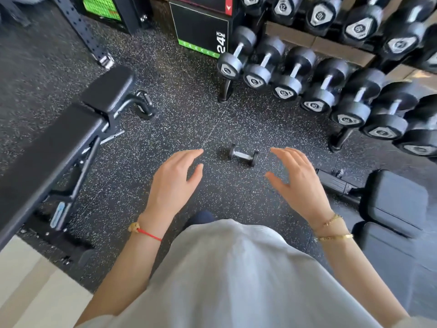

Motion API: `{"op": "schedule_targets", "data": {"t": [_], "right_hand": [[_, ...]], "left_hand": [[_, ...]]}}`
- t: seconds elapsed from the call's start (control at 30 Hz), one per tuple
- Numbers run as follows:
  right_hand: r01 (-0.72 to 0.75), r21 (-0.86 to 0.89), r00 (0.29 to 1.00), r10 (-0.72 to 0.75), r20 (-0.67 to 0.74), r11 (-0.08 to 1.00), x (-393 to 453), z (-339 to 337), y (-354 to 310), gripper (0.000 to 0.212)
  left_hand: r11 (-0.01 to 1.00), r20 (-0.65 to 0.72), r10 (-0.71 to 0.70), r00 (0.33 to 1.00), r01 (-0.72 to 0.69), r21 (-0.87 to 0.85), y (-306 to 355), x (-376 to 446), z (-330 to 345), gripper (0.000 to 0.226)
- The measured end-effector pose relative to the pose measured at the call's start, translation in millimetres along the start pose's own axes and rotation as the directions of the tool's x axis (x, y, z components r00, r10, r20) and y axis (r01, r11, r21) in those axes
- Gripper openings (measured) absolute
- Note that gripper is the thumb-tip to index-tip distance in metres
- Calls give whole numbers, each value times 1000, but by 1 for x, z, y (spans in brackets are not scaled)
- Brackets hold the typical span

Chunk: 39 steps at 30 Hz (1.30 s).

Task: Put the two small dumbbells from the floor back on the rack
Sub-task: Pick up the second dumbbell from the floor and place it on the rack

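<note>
One small black dumbbell [243,155] with a metal handle lies on the speckled rubber floor [179,110], in front of the rack. I see only this one small dumbbell on the floor. My left hand [176,181] hovers to its left, fingers apart, holding nothing. To the dumbbell's right my right hand [295,178] is held out the same way, empty and open. Both hands are above the floor and apart from the dumbbell. The dumbbell rack [224,91] stands at the upper right, its two tiers filled with several larger black dumbbells [293,74].
A black padded weight bench [59,143] stretches along the left. Another padded bench [397,204] sits at the right, close to my right arm. A black plyo box [201,27] marked 24 inch stands behind, beside a perforated upright post [82,31].
</note>
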State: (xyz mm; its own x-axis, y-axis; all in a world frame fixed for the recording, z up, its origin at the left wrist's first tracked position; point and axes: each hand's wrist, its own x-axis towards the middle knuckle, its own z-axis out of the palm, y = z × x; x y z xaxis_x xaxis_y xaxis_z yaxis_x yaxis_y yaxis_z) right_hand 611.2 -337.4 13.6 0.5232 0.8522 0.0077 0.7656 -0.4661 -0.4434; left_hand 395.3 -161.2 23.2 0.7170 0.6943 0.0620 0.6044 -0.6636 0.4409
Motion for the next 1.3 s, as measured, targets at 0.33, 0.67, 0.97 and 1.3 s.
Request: {"op": "schedule_targets", "data": {"t": [0.33,0.67,0.97,1.3], "right_hand": [[-141,20,990,141,-2,990,120,1,63,54],[-272,7,962,272,0,962,250,11,116,54],[-303,-31,946,304,109,953,339,76,177,52],[-337,-57,871,334,361,940,386,294,311,49]], "left_hand": [[994,110,106,988,-101,-51,14,173,41,37],[949,198,311,930,-313,-20,-3,349,94,40],[946,347,321,881,-313,-83,-25,433,181,41],[953,505,294,811,-291,-88,-98,470,432,44]]}}
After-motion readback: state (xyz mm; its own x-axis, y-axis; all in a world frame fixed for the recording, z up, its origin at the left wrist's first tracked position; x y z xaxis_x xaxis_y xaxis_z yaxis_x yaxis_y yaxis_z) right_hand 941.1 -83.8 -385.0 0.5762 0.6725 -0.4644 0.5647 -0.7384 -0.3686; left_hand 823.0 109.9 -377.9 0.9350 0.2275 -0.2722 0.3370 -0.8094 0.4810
